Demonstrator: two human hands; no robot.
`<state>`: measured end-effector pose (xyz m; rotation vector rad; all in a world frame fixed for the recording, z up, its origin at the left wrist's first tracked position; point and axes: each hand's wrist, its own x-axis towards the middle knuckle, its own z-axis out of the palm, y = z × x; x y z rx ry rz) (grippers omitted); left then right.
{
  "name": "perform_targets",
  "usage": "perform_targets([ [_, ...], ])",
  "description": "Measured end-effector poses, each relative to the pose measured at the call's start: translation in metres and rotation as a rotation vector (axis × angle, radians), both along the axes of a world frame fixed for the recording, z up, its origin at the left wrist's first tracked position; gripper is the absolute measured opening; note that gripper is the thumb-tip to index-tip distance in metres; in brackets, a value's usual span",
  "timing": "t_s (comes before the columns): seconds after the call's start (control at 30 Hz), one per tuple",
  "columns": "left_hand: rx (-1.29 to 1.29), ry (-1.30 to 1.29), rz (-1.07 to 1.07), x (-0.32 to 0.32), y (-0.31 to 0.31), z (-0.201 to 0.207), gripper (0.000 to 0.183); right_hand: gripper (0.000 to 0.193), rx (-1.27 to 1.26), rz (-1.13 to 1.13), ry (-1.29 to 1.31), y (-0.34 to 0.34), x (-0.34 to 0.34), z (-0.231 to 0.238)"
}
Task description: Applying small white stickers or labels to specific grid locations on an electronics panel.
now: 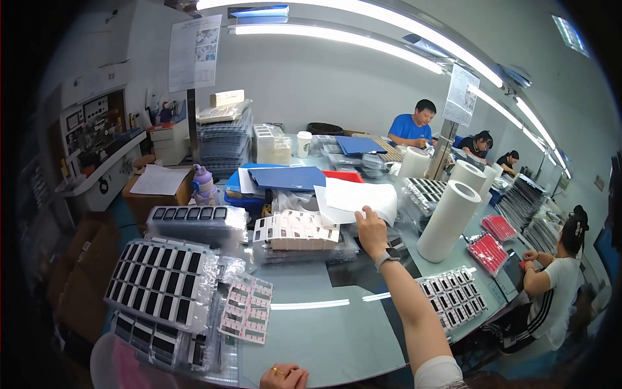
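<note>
The right hand's [370,228] fingers [367,211] are pinched on the near edge of a white sheet of paper [359,196], which lies at the far middle of the glass counter [324,330] just past a white tray of small parts [296,230]. A watch [387,258] sits on that wrist. The left hand [284,377] rests at the counter's near edge — fingers curled together, holding nothing, a ring showing. Black trays in clear bags [162,282] lie to the left, white rolls [448,220] to the right — a blue folder [288,177] beyond the paper.
</note>
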<state>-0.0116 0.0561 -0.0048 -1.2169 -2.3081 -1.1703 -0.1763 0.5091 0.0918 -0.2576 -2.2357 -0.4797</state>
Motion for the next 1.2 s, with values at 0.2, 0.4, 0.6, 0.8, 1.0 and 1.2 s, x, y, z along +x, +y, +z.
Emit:
perform_targets([
  [0.2,0.04,0.033,0.021,-0.003,0.0,-0.01,0.013,0.006,-0.17,0.063,0.033,0.016,-0.011,0.02],
  [0.4,0.026,0.045,0.032,-0.007,0.004,-0.01,0.014,0.021,-0.438,0.195,0.429,0.015,0.035,0.089],
  [0.6,0.019,0.029,0.04,-0.001,-0.001,-0.007,0.012,0.024,-0.843,0.339,0.566,0.008,0.106,0.134],
  [0.8,-0.038,0.085,0.02,-0.001,-0.002,0.002,0.01,0.023,-1.041,0.331,0.568,0.02,0.199,0.153],
  [1.0,-0.073,0.122,0.024,-0.001,0.0,0.008,0.008,0.022,-1.121,0.234,0.631,0.035,0.306,0.161],
  [1.2,0.014,0.075,0.023,-0.001,0.008,0.002,0.008,0.018,-1.364,0.087,0.77,0.054,0.395,0.108],
])
